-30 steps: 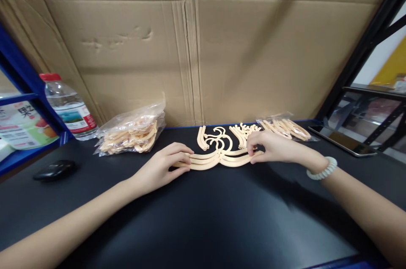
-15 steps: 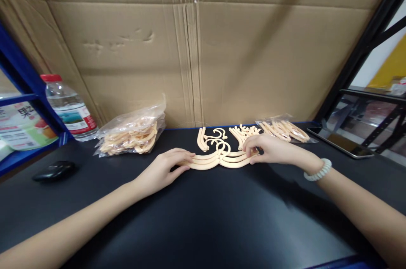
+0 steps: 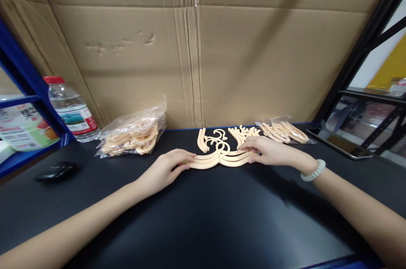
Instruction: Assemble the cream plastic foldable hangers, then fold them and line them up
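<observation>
Several cream plastic hangers [image 3: 234, 160] lie together on the black tabletop, their hooks overlapping at the middle. My left hand [image 3: 169, 166] is closed around the left ends of their arms, thumb in front and fingers over the top. At the right ends, my right hand [image 3: 269, 151] pinches the arms between thumb and fingers. Just behind the hangers are loose curved arm pieces [image 3: 202, 140] and loose hooks [image 3: 219, 135]. More loose arm pieces [image 3: 237, 135] lie behind my right hand, which partly hides them.
A clear bag of cream parts [image 3: 131, 135] rests at the back left, another bag [image 3: 282, 130] at the back right. A water bottle [image 3: 74, 112] and a black mouse [image 3: 56, 171] are at left. A tablet [image 3: 338, 143] lies at right. Cardboard [image 3: 253, 57] stands behind.
My right hand's fingers have lowered and closed onto the right ends of the hangers. My left hand keeps its hold, and the hangers stay nearly in place.
</observation>
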Available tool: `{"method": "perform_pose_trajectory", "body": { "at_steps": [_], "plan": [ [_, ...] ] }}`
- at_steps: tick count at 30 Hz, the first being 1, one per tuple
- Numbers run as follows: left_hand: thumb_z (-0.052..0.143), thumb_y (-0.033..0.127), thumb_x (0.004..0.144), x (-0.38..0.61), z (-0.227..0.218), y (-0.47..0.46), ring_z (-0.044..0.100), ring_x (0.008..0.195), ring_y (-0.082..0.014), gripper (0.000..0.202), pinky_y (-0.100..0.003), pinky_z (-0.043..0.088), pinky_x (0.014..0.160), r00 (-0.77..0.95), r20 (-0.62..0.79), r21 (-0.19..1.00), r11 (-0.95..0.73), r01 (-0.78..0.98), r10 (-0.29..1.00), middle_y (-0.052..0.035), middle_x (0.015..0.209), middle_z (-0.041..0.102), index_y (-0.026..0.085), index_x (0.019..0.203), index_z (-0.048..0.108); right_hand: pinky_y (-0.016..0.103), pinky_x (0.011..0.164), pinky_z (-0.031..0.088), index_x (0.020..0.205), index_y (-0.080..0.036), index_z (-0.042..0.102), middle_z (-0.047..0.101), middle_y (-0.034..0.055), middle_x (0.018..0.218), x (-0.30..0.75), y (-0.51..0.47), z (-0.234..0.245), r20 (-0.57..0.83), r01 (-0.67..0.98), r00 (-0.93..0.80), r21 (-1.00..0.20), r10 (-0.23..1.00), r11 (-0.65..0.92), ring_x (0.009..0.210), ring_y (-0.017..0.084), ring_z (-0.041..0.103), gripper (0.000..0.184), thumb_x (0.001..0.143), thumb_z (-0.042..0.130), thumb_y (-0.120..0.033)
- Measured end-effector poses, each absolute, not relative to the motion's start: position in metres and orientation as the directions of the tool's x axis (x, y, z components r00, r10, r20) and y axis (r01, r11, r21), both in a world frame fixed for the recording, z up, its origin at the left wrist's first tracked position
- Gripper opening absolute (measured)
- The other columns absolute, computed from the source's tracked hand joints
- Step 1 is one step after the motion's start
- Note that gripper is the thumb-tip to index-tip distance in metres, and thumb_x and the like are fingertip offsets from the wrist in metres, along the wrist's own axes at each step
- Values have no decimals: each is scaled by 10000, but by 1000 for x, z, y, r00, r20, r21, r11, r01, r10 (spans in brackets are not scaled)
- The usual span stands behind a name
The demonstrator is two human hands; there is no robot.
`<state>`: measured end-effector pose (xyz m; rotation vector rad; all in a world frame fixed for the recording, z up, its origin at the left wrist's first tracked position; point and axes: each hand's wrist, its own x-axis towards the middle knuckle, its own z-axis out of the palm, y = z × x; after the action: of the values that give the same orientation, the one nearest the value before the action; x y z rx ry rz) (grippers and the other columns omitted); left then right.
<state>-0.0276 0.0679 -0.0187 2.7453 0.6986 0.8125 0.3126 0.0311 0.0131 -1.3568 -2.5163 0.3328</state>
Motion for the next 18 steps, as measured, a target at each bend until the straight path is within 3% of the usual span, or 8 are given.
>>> {"method": "perform_pose_trajectory", "body": {
  "at_steps": [7,18],
  "plan": [
    [515,210,931,-29,-21,69,619,1084,-202,202,-367,512,945,742,459,297,-871,390,489,-76,1137,685,202,1075,656,356,849,443,1060,-161,662,628,93,1023,315,33,12,134,774,-539,-310,832,552,952,216,567,303,758,658,-139],
    [509,194,908,-28,-21,64,630,1045,-192,117,-333,530,887,712,453,346,-842,414,536,-79,1123,662,191,997,586,288,692,444,904,-160,655,646,51,872,324,29,20,131,807,-481,-319,867,496,764,170,565,139,766,637,-153]
  ]
}}
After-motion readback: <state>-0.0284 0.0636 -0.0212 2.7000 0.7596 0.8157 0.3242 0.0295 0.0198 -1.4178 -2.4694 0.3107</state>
